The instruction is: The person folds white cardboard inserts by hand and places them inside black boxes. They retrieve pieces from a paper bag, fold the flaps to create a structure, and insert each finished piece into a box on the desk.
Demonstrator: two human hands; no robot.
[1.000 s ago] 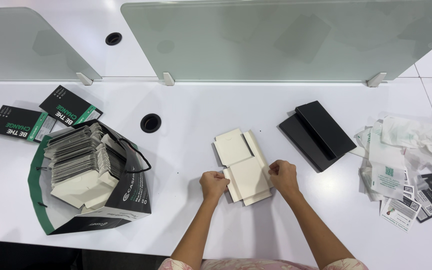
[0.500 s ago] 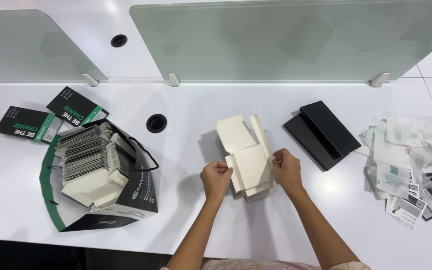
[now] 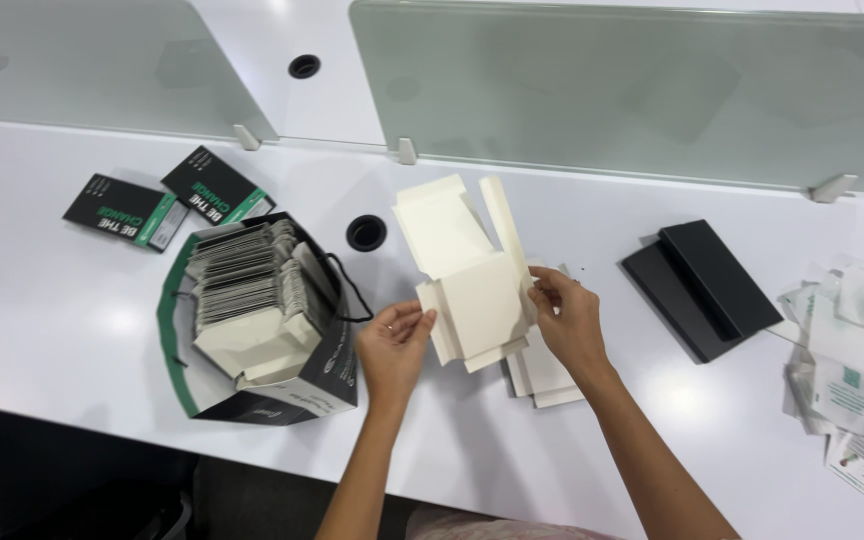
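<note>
1. Left hand [image 3: 395,345] pinches the lower-left flap of an unfolded cream cardboard box blank [image 3: 474,275], frame centre.
2. Right hand [image 3: 567,322] grips its right edge.
3. More flat blanks [image 3: 544,378] lie beneath on the white desk [image 3: 52,310].
4. Open bag of blanks [image 3: 252,320], left of centre.

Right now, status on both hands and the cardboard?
Left hand pinching left flap, right hand gripping right side. Cream box blank lifted, half folded, lid flap up. Flat blanks underneath; paper bag close left.

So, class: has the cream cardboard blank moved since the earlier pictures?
Yes. The cream cardboard blank has been lifted off the flat stack toward the glass divider, held by both hands.
</note>
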